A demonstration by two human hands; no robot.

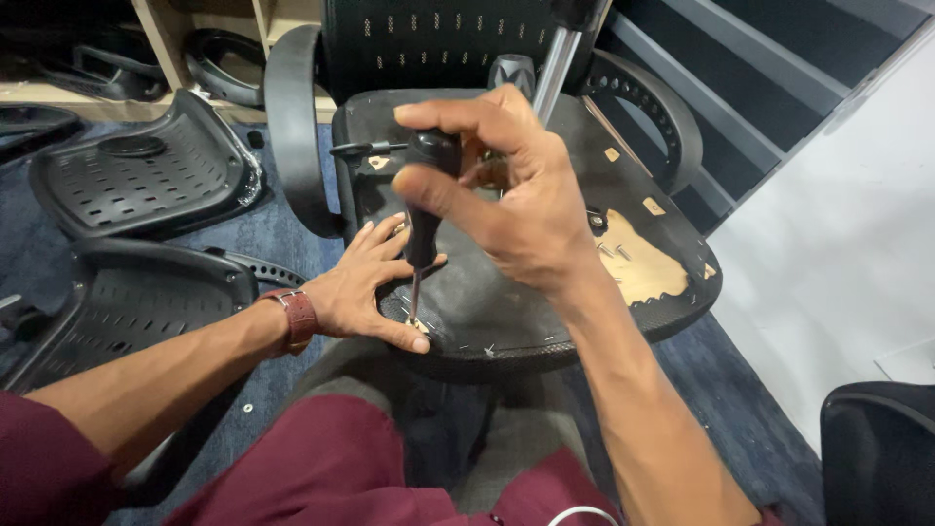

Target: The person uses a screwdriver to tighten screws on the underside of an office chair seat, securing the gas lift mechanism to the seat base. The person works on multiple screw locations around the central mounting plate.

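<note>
Head view: tan labels (654, 206) on upturned chair seat (506, 312).

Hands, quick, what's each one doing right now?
Left hand: open, fingers spread flat on the upturned chair seat.
Right hand: closed around the black screwdriver, tip down near the seat's edge.

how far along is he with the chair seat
Partly done, it seems: the fabric is already torn open on the upturned seat, baring pale board, with loose staples lying there. In hand: the right hand drives a screwdriver at the near edge while the left hand presses beside the tip. Left: staples along the front rim.
</note>
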